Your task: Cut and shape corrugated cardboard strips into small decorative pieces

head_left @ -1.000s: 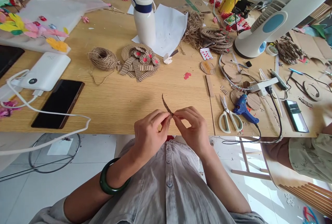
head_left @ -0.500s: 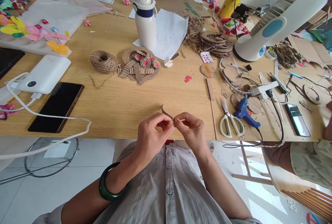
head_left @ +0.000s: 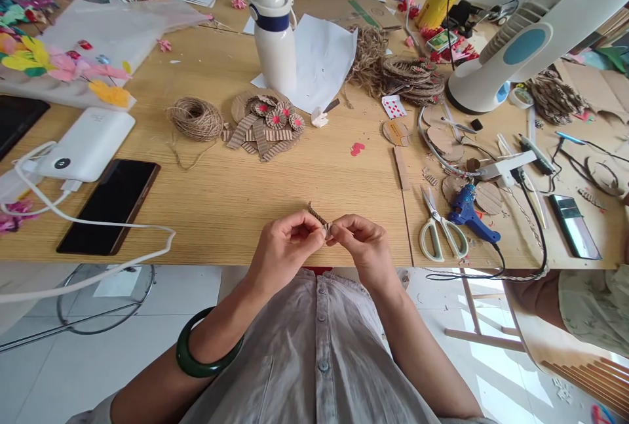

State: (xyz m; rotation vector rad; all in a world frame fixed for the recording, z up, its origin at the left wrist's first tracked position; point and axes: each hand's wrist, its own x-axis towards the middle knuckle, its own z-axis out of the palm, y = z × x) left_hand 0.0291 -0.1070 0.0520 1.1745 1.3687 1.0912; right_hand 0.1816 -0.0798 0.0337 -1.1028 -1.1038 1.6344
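My left hand [head_left: 282, 250] and my right hand [head_left: 361, 247] meet at the near edge of the wooden table [head_left: 221, 188], fingertips pinched together on a thin strip of corrugated cardboard [head_left: 318, 216]. Only a short free end of the strip pokes up and to the left between the fingers; the other end is hidden inside them. A green bangle [head_left: 199, 358] circles my left wrist. Further back lies a pile of cardboard strips and small rolled rosettes with red centres [head_left: 268, 122].
A ball of twine [head_left: 195, 117], a white bottle [head_left: 272, 31], a black phone [head_left: 109, 204], a white power bank [head_left: 81, 143] with cable, scissors [head_left: 437, 231], a blue glue gun [head_left: 469, 211] and a white fan [head_left: 521, 37] lie around. Another person's sleeve [head_left: 594, 309] shows at the right.
The free end of the cardboard strip has grown much shorter as my fingers worked it in. My hands stay together, lower in the picture as the view tilted.
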